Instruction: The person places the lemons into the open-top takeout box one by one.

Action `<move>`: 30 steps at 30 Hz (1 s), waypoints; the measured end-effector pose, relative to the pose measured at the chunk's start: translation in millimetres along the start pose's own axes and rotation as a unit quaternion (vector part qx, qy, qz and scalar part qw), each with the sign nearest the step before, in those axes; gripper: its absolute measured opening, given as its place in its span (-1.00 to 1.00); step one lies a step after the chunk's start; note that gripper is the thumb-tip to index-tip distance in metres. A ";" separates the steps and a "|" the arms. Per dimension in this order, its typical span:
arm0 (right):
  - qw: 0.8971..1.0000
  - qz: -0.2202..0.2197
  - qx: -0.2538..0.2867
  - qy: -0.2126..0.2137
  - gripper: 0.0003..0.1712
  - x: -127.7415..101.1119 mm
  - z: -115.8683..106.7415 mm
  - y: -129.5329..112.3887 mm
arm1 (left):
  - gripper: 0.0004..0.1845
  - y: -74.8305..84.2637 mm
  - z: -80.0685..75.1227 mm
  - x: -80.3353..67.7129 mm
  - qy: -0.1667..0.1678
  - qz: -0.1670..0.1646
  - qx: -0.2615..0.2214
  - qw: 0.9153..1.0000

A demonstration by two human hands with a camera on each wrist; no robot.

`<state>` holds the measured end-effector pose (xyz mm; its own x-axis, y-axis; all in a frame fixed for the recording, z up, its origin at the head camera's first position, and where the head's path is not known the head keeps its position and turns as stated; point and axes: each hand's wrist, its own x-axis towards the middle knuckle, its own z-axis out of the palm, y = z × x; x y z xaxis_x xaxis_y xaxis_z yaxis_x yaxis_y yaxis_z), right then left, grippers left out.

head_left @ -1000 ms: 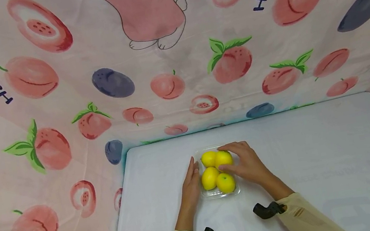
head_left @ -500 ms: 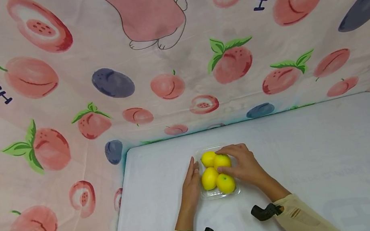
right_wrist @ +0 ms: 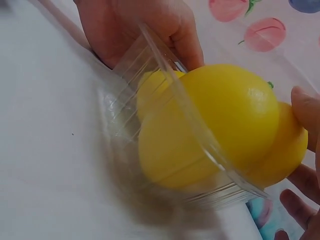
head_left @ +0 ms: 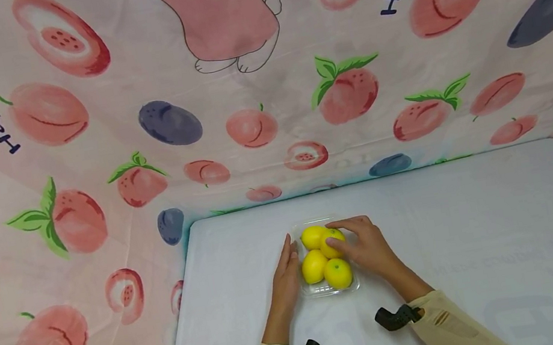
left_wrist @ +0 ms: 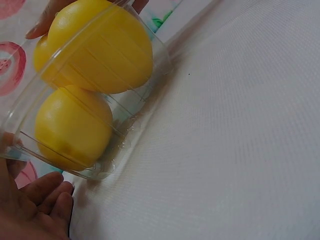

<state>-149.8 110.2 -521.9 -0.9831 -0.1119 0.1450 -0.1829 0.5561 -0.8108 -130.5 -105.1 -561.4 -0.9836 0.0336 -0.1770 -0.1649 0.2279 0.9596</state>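
Several yellow lemons sit in a clear plastic tray [head_left: 329, 293] on the table. My right hand [head_left: 372, 247] reaches over the tray's right side, thumb and fingers around the back right lemon [head_left: 326, 248]. That lemon leans against the back left lemon [head_left: 312, 237]. In front of them are the front left lemon [head_left: 314, 267] and the front right lemon [head_left: 338, 274]. My left hand [head_left: 285, 281] rests against the tray's left wall with its fingers extended. In the left wrist view, the left fingers [left_wrist: 42, 187] lie beside the clear wall, partly outside the frame.
A white cloth covers the table [head_left: 474, 237]. Behind and to the left hangs a pink fruit-printed cloth [head_left: 253, 97]. Black wrist mounts [head_left: 396, 317] sit on both forearms, over beige sleeves [head_left: 456, 325].
My right hand has shifted slightly left, and its thumb has moved up over the back right lemon. That lemon has moved slightly left and toward me. The left hand and tray stay put.
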 end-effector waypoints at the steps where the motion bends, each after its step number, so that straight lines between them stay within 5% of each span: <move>1: 1.000 0.001 0.001 0.001 -0.54 0.0 0.4 0.4 | -0.45 0.3 0.1 0.1 0.000 0.000 0.001 1.000; 30: 0.999 0.007 -0.043 0.017 -0.52 -4.5 11.8 14.4 | -0.46 -1.5 2.2 0.3 -0.002 0.006 -0.009 1.000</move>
<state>-148.0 109.0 -540.9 -0.9851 -0.0763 0.1543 -0.1677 0.6270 -0.7608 -130.3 -103.3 -563.3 -0.9851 0.0401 -0.1672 -0.1552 0.2107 0.9652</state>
